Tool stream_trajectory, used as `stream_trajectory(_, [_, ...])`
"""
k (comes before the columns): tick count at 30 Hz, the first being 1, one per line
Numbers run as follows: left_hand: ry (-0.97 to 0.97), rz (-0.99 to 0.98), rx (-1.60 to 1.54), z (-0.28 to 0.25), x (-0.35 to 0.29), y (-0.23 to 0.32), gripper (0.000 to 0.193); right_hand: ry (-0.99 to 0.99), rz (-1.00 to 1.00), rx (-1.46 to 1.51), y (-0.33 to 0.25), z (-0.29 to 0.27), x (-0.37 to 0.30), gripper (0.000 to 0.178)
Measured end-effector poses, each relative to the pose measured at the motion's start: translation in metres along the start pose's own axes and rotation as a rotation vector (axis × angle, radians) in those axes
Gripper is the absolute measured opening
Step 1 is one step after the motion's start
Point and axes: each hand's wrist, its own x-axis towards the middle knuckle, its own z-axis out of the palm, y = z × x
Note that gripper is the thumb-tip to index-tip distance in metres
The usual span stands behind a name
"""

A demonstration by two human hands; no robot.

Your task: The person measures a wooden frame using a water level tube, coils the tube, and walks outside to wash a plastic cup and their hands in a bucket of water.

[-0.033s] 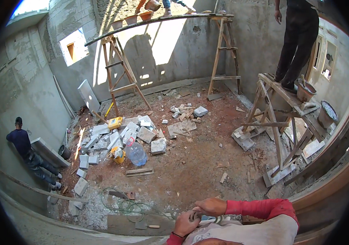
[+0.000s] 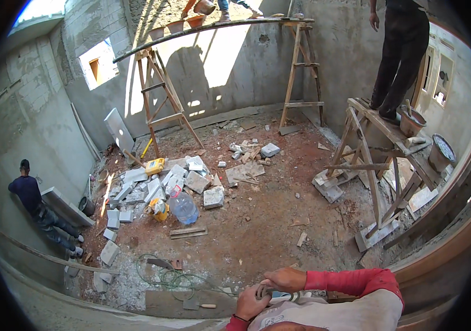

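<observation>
In front of my chest, my left hand (image 2: 252, 302) and my right hand (image 2: 284, 279) meet, their fingers curled close together. A small greyish curved thing (image 2: 295, 295), like a loop of cord or strap, shows just below the right hand. Its kind is unclear, and the curled fingers hide whatever lies between them. Left of my hands, a trowel (image 2: 190, 304) with a wooden handle rests on a flat board (image 2: 158, 300). Thin green line (image 2: 165, 282) is coiled loosely beside it.
Broken pale blocks (image 2: 176, 179), a large clear bottle (image 2: 183, 207) and yellow containers (image 2: 156, 166) cover the left-centre floor. A person (image 2: 34, 193) works at the left wall. Another stands on a wooden trestle (image 2: 373, 118) holding buckets (image 2: 412, 122). A plank scaffold (image 2: 219, 26) spans the back.
</observation>
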Motion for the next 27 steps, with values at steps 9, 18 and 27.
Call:
stream_trajectory(9, [0.235,0.125,0.076,0.001,-0.008,0.013,0.047,-0.016,-0.078,-0.051,-0.005,0.009,0.012,0.029])
stream_trajectory(18, [0.318,0.217,0.109,-0.007,-0.020,0.021,0.074,0.091,0.019,0.029,-0.016,0.008,0.009,0.028])
stream_trajectory(27, [0.450,0.455,0.045,0.003,-0.021,0.008,0.052,0.139,0.321,0.549,0.018,0.027,-0.010,0.039])
